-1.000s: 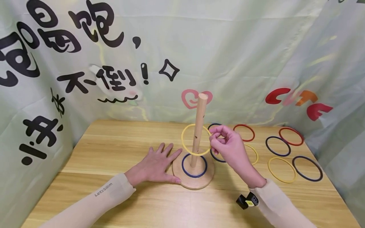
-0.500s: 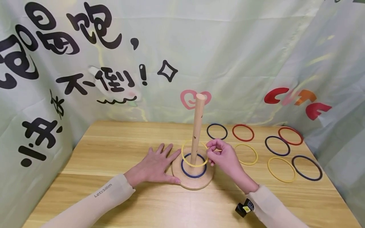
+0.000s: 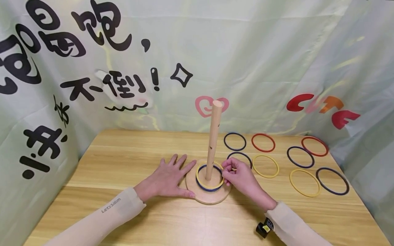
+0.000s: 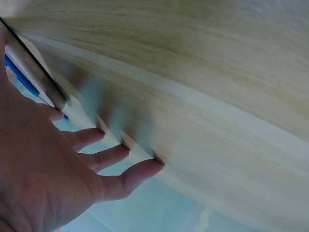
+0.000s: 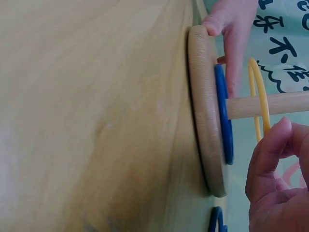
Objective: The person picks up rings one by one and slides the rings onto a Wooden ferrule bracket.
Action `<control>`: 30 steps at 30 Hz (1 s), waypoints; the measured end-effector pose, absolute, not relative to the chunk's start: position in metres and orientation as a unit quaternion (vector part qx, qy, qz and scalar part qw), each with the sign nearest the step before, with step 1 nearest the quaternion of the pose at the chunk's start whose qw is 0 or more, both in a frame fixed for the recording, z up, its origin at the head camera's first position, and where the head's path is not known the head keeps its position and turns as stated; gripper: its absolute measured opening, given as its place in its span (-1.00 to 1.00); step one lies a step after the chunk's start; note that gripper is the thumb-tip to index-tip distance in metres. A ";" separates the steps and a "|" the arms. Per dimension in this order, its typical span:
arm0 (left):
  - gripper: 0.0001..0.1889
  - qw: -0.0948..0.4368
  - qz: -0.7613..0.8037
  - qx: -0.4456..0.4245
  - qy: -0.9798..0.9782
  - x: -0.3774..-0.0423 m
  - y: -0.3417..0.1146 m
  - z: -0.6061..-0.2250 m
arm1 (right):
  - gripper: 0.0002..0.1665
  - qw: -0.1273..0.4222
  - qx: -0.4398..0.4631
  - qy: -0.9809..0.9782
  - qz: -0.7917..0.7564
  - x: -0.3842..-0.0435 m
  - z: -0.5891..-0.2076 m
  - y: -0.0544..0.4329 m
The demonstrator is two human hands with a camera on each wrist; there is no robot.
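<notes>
A wooden post point(image 3: 213, 140) stands upright on a round wooden base point(image 3: 209, 199). A blue ring point(image 5: 223, 116) lies flat on the base around the post. My right hand point(image 3: 241, 175) pinches a yellow ring point(image 5: 263, 99) by its right side, thumb against fingers. That yellow ring encircles the post, and the right wrist view shows a gap between it and the blue one. Spread out on the tabletop, my left hand point(image 3: 167, 177) has its thumb and index finger at the base's left edge. In the left wrist view its fingertips point(image 4: 153, 166) meet the wood.
Several loose rings lie right of the base on the wooden table point(image 3: 123, 150), among them a red ring point(image 3: 263, 151), a yellow ring point(image 3: 278, 167) and a blue ring point(image 3: 348, 186). Another blue ring point(image 3: 239, 152) is partly behind my right hand. A printed curtain point(image 3: 246, 61) hangs behind.
My right hand has come down along the post, bringing the yellow ring from around mid-height to near the blue ring. My left hand has stayed in place.
</notes>
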State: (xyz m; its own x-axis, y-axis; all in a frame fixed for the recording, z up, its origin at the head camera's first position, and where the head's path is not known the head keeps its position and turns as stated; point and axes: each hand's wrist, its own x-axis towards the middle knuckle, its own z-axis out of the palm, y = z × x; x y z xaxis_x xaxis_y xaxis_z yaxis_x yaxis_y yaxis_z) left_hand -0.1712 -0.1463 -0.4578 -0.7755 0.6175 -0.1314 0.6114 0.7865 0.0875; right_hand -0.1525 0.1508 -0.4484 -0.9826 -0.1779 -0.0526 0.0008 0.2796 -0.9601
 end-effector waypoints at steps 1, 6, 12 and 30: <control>0.27 0.075 0.020 0.326 0.942 -0.171 -0.146 -0.458 | -0.74 0.077 -0.058 0.797 -0.597 -0.152 -0.449 0.151; 0.27 0.075 0.021 0.325 0.943 -0.171 -0.146 -0.457 | -0.73 0.086 -0.062 0.802 -0.588 -0.153 -0.452 0.151; 0.27 0.079 0.012 0.319 0.944 -0.170 -0.147 -0.457 | -0.75 0.096 -0.061 0.812 -0.573 -0.154 -0.457 0.151; 0.28 0.073 0.012 0.323 0.943 -0.170 -0.148 -0.460 | -0.86 0.063 -0.055 0.825 -0.559 -0.162 -0.450 0.164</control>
